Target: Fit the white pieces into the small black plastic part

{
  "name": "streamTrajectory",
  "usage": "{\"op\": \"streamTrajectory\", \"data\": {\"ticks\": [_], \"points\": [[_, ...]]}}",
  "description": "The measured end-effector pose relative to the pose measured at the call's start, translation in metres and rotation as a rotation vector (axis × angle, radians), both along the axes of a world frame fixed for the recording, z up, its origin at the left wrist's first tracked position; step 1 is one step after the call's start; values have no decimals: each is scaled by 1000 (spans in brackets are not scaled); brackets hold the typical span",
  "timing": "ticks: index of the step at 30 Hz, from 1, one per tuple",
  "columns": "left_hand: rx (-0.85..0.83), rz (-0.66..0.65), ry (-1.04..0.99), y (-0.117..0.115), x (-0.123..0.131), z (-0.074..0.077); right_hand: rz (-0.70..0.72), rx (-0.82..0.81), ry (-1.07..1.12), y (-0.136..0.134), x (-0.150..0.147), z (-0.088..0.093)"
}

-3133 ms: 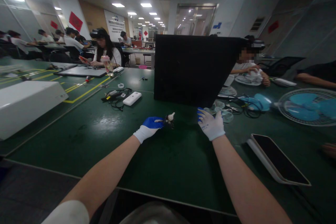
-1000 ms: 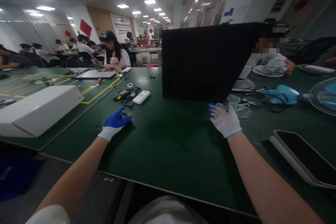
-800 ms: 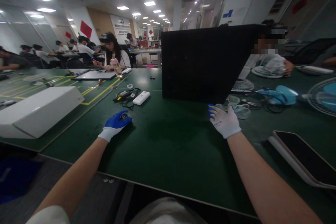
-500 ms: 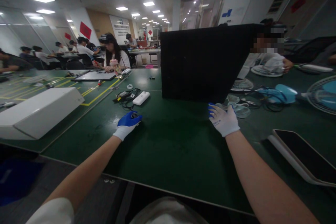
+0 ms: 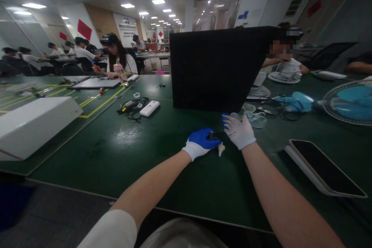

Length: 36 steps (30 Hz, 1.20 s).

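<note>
Forward, left hand [image 5: 201, 142] curled, right hand [image 5: 239, 131] splayed

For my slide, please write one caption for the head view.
Gloved left-hand grip holds a small dark-and-white part beside the open right-hand grip, at a green table.

A dark green tabletop [image 5: 171, 186] runs across the view. Left of its seam lie yellow tape lines [image 5: 105, 102] and a long white box [image 5: 35, 124]. Black cables [image 5: 130, 110] lie just beside a rounded white block [image 5: 149, 108]. A black panel [image 5: 215, 69] stands upright; to its right are what may be clear plastic cups [image 5: 258, 121], then a blue-bladed fan [image 5: 351, 102].
</note>
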<state>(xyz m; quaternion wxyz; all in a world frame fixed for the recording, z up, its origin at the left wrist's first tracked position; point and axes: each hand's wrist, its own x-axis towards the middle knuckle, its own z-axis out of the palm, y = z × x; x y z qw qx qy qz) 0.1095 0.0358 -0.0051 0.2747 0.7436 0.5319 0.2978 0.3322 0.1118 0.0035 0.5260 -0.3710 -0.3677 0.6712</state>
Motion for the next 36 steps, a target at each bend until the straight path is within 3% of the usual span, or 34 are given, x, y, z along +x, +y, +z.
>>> {"op": "streamTrajectory", "data": {"ticks": [5, 11, 15, 18, 22, 24, 26, 29, 31, 33, 36], "points": [[-11, -48, 3, -3, -3, 3, -10, 1, -38, 6, -2, -5], [13, -37, 23, -4, 0, 4, -75, 3, -367, 18, -22, -18], [-13, -33, -13, -5, 0, 5, -73, 13, -426, 21, -27, -19], [-68, -6, -156, -4, -3, 5, -17, -44, -363, 18, -19, -8], [-157, 125, -568, -2, -13, 4, -19, 6, -317, 6, -8, 12], [-311, 199, -821, -1, -20, 4, -48, 102, -469, -4, -11, 22], [-488, 249, -1020, 0, -26, 6, -58, 303, -704, -20, -23, 30], [-596, 250, -1132, 0, -33, 13, 134, 709, -1007, -49, -54, 38], [-593, 212, -1142, -4, -35, 18, 151, 874, -1155, -65, -77, 40], [-602, 154, -1141, -9, -37, 22, 105, 931, -1259, -76, -94, 40], [-655, 65, -1077, -17, -47, 25, 35, 891, -1342, -79, -100, 39]]}}
